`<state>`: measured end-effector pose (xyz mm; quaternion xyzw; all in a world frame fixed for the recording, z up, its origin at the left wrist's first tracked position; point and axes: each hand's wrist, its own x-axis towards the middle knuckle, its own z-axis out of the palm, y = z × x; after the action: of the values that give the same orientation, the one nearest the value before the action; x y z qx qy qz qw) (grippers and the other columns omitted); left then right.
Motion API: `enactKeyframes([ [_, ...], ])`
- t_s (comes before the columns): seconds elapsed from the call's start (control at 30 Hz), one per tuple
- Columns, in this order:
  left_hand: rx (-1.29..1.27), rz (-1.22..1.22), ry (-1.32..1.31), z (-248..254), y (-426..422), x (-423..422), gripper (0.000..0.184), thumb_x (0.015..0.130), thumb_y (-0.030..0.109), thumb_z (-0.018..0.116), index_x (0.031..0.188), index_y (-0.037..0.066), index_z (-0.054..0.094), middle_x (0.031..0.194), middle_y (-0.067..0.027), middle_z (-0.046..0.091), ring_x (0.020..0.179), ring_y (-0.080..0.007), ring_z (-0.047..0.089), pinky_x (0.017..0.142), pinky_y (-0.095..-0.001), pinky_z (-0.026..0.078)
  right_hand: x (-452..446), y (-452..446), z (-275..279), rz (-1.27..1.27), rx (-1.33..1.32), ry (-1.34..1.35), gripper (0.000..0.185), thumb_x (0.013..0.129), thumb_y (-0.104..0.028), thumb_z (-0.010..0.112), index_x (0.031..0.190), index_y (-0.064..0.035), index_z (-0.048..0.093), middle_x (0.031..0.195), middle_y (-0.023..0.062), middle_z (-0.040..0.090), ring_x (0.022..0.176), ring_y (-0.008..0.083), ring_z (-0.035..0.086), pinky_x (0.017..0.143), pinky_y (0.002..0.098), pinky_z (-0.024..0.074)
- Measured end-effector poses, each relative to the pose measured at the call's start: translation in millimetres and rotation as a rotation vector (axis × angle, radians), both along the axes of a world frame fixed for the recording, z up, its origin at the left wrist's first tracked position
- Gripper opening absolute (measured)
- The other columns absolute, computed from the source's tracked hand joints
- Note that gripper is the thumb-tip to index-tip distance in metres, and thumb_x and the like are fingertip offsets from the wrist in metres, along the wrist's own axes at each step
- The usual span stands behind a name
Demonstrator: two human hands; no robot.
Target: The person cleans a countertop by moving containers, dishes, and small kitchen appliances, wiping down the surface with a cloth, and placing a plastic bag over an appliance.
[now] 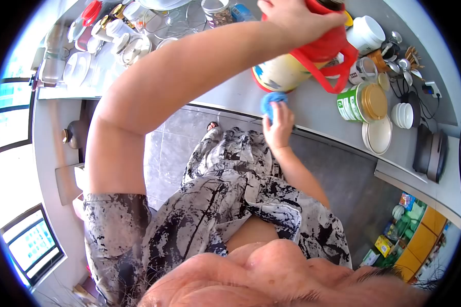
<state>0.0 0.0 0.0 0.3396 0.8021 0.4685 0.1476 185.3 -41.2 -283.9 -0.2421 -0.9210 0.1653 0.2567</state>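
Observation:
A vacuum flask point(287, 71) with a cream patterned body, red top and red side handle stands on the grey counter near its front edge, seemingly tilted. My left hand point(305, 20) is closed on the flask's red top, just below its dark lid; some fingers are hidden behind it. Bunched in my right hand point(279, 125) is a blue cloth point(273, 104), by the flask's base at the counter edge. Whether the cloth touches the flask I cannot tell.
Right of the flask are a green-and-white can with a gold lid point(374, 101), a white dish point(378, 135), small white bowls point(403, 115) and utensils point(404, 65). Jars and plastic containers point(78, 69) crowd the left counter. A glass jar point(216, 13) stands behind my left forearm.

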Motion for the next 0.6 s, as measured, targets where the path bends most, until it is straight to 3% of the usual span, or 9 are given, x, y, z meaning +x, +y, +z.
enactKeyframes([
  [0.07,-0.041,0.067,0.017,-9,29,13,0.107,0.067,0.071,0.071,0.142,0.004,0.032,0.137,-0.0275,0.034,0.13,-0.0488,0.032,0.109,-0.0538,0.033,-9,2,-4,0.073,0.062,0.035,0.047,0.079,-0.009,0.067,0.125,-0.0102,0.055,0.126,0.0183,0.055,0.114,0.0376,0.052,0.098,0.048,0.0443],
  [0.17,-0.038,0.026,-0.123,-8,20,8,0.11,0.058,0.061,0.08,0.146,0.018,0.03,0.148,-0.0224,0.026,0.139,-0.0454,0.023,0.107,-0.0594,0.035,-74,-24,-19,0.067,0.049,0.018,0.053,0.083,-0.011,0.064,0.133,-0.0066,0.05,0.133,0.0214,0.051,0.123,0.0387,0.048,0.105,0.0514,0.0371],
  [0.2,-0.031,-0.045,-0.139,-4,28,10,0.111,0.057,0.06,0.081,0.145,0.016,0.029,0.149,-0.0231,0.022,0.138,-0.048,0.023,0.105,-0.057,0.039,-91,-23,-16,0.023,0.046,-0.03,0.055,0.085,-0.014,0.062,0.137,-0.0032,0.045,0.137,0.0241,0.047,0.127,0.0405,0.045,0.108,0.0532,0.0333],
  [0.23,-0.062,-0.145,-0.201,6,20,6,0.109,0.057,0.061,0.081,0.145,0.015,0.035,0.146,-0.0246,0.029,0.134,-0.0452,0.033,0.105,-0.0536,0.041,-112,-18,-16,-0.012,0.035,-0.026,0.056,0.086,-0.015,0.061,0.138,-0.0025,0.044,0.138,0.0252,0.046,0.128,0.0414,0.044,0.108,0.0533,0.0328],
  [0.3,0.078,-0.273,-0.243,6,-1,-12,0.092,0.064,0.051,0.077,0.139,0.012,0.039,0.138,-0.0211,0.035,0.127,-0.0388,0.038,0.102,-0.0483,0.042,-141,-11,-20,-0.089,-0.006,-0.053,0.059,0.088,-0.016,0.06,0.141,-0.0012,0.04,0.14,0.0275,0.043,0.13,0.0433,0.041,0.109,0.0537,0.0318],
  [0.4,0.492,-0.229,-0.277,-5,-72,-59,0.067,0.075,0.037,0.071,0.13,0.008,0.046,0.126,-0.0157,0.045,0.116,-0.0293,0.045,0.096,-0.0403,0.043,-192,35,-12,-0.091,-0.219,-0.006,0.063,0.087,-0.016,0.062,0.142,0.0009,0.038,0.142,0.0304,0.04,0.131,0.046,0.039,0.11,0.0541,0.0306],
  [0.47,0.617,-0.141,-0.279,-30,-127,-83,0.05,0.083,0.027,0.068,0.124,0.005,0.05,0.118,-0.0122,0.051,0.109,-0.0229,0.05,0.092,-0.035,0.044,-214,35,-26,-0.171,0.012,0.023,0.064,0.084,-0.018,0.066,0.14,0.0004,0.041,0.142,0.0301,0.041,0.131,0.0459,0.04,0.11,0.0538,0.0311],
  [0.6,0.551,0.113,-0.362,-123,-231,-113,0.017,0.097,0.008,0.06,0.112,0.0,0.059,0.102,-0.005,0.064,0.095,-0.0102,0.06,0.085,-0.0245,0.047,-239,58,-36,-0.168,0.052,0.089,0.059,0.08,-0.017,0.067,0.134,-0.006,0.048,0.134,0.0225,0.052,0.125,0.0418,0.047,0.106,0.0519,0.036],
])
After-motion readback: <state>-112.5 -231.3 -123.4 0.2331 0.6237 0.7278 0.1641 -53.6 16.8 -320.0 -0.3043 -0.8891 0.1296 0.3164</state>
